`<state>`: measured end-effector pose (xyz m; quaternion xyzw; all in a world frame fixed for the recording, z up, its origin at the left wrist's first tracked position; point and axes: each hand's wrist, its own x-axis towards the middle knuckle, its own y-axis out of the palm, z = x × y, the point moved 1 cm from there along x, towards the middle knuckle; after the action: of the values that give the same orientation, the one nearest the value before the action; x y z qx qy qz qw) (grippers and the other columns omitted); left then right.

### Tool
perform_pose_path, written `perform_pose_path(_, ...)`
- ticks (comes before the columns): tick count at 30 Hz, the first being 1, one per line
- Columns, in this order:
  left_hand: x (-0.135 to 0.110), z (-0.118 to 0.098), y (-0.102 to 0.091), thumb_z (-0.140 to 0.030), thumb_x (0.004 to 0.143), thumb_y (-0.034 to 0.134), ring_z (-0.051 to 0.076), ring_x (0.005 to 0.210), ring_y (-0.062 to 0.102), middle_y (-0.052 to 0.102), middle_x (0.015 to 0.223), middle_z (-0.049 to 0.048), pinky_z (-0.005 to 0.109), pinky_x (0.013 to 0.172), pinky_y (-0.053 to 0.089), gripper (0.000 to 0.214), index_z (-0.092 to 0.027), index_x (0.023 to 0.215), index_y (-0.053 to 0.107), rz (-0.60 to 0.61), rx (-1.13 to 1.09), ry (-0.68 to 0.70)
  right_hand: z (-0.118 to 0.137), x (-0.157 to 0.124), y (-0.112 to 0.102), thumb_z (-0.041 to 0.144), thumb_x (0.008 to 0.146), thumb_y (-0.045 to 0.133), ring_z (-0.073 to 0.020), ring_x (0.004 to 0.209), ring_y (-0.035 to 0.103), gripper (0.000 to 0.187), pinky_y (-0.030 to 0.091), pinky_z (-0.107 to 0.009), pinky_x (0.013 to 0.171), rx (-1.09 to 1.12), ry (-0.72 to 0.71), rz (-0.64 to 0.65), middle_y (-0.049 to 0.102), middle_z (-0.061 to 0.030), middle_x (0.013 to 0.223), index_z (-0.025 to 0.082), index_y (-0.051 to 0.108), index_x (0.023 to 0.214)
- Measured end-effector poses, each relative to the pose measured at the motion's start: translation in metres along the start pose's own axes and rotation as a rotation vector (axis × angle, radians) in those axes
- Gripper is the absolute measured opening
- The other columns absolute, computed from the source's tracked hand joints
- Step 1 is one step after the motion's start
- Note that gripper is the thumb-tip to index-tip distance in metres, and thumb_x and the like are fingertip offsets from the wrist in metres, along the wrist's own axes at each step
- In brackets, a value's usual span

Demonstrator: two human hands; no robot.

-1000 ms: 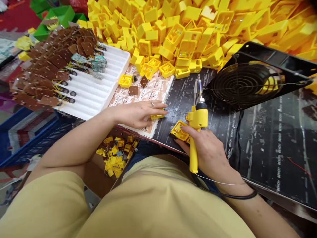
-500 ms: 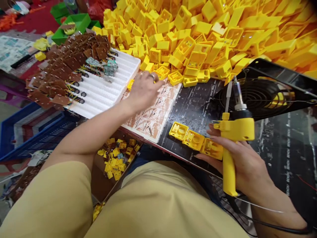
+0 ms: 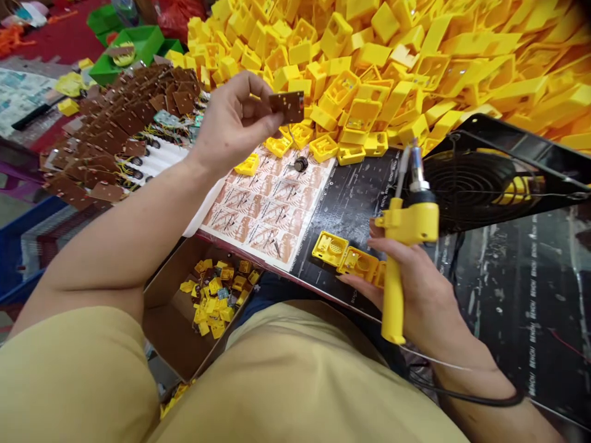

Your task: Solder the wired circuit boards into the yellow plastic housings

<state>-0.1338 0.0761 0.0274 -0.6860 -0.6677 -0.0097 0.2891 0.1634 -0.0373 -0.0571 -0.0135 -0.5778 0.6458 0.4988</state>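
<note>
I have the small brown circuit board pinched between the thumb and fingertips of my left hand. It is lifted clear of the bench, above the far edge of the patterned sheet and in front of the big pile of yellow housings. My right hand is wrapped around the grip of the yellow soldering gun, with the metal tip pointing up and away from me. The two hands are well apart. Just under the right fingers, a short row of open yellow housings lies side by side on the black mat, near its front edge. The rightmost one is partly hidden behind the gun's handle, and I cannot tell whether the fingers touch it. A small round black part sits loose on the patterned sheet, with a few single yellow housings near it. To the right, a black fan rests tilted at the foot of the pile. To the left, a heap of brown boards with wires spreads over a white tray, and green bins stand beyond it. Below the bench edge, an open cardboard box holds small yellow pieces. A black cable loops around my right wrist.
</note>
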Motion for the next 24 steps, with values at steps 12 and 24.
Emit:
perform_pose_path(12,-0.119,0.017,-0.003,-0.013,0.087,0.043,0.019,0.101,0.070,0.075,0.111,0.0063,0.036,0.091,0.052,0.031,-0.018,0.100,0.070,0.482,0.613,0.122,0.007,0.008,0.009,0.026,0.090,0.065,-0.0188,0.088,0.067,0.033,0.055,-0.033,0.085,0.017,-0.107,0.103,0.067,-0.0065,0.100,0.019,0.052,0.120)
perform_pose_path(24,-0.091,-0.007,0.047,-0.042,0.085,0.055,0.032,0.091,0.065,0.071,0.084,0.0144,0.043,0.080,0.046,0.034,-0.012,0.089,0.072,0.624,1.162,-0.006,0.012,0.001,-0.008,0.013,0.080,0.075,-0.0237,0.104,0.069,0.059,0.057,-0.038,0.088,0.043,-0.023,-0.006,0.070,-0.0083,0.117,0.023,0.049,0.132)
